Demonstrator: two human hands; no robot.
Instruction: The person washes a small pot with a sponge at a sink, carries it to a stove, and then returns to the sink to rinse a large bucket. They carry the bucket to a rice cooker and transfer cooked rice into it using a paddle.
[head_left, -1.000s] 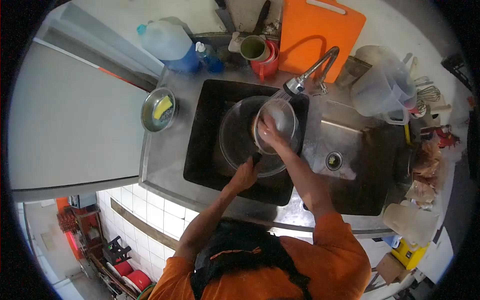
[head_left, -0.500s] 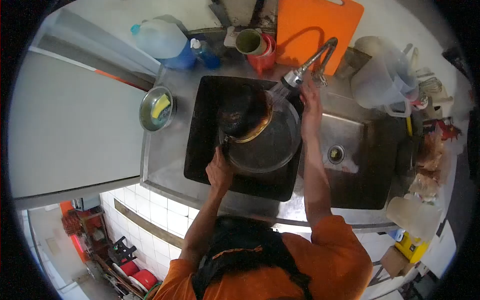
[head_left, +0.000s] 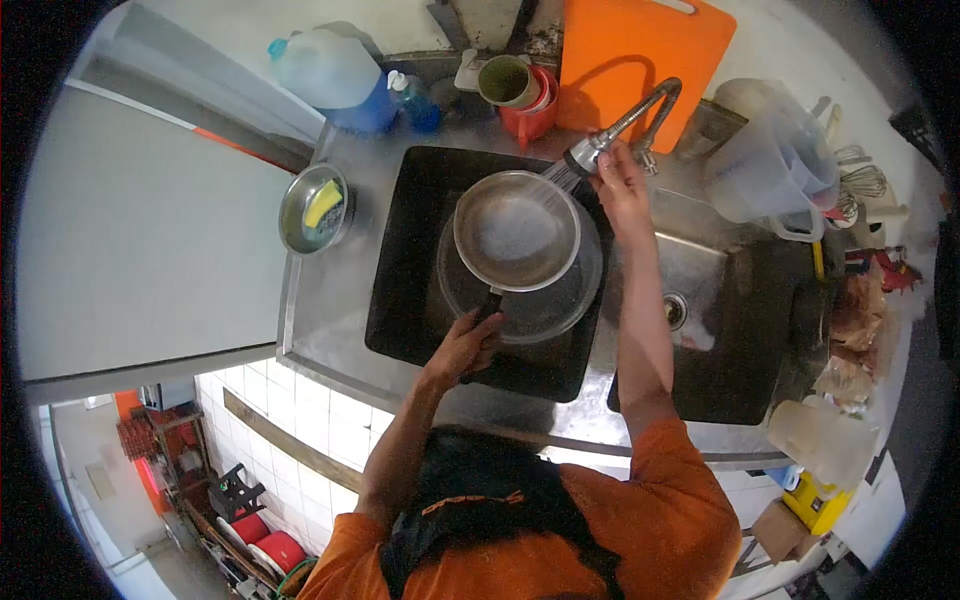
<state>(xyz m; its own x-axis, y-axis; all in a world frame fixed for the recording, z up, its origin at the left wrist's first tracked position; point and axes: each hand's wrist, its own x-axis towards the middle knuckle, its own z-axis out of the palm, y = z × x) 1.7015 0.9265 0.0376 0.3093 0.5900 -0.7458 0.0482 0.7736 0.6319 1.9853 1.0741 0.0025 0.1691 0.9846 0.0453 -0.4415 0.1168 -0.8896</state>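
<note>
My left hand (head_left: 467, 348) is wrapped round the black handle of a frying pan (head_left: 517, 230). The pan's inner side faces up, above a large round clear basin (head_left: 560, 325) in the left sink (head_left: 410, 240). Water sprays into the pan from the faucet's spray head (head_left: 584, 155). The fingers of my right hand (head_left: 622, 185) are bent against that spray head, closed on its right side. The pan hides part of the basin beneath it.
A metal bowl (head_left: 297, 221) with a yellow sponge (head_left: 322, 204) stands left of the sink. Behind are a blue-liquid jug (head_left: 335, 80), a soap bottle (head_left: 420, 108), a red cup (head_left: 527, 122) and an orange cutting board (head_left: 620, 60). A clear pitcher (head_left: 755, 165) stands right, beyond the second sink (head_left: 735, 370).
The pan has turned over, from its blackened underside showing to its inside facing up. My right hand has moved up slightly, its fingers going from stretched out to bent on the spray head.
</note>
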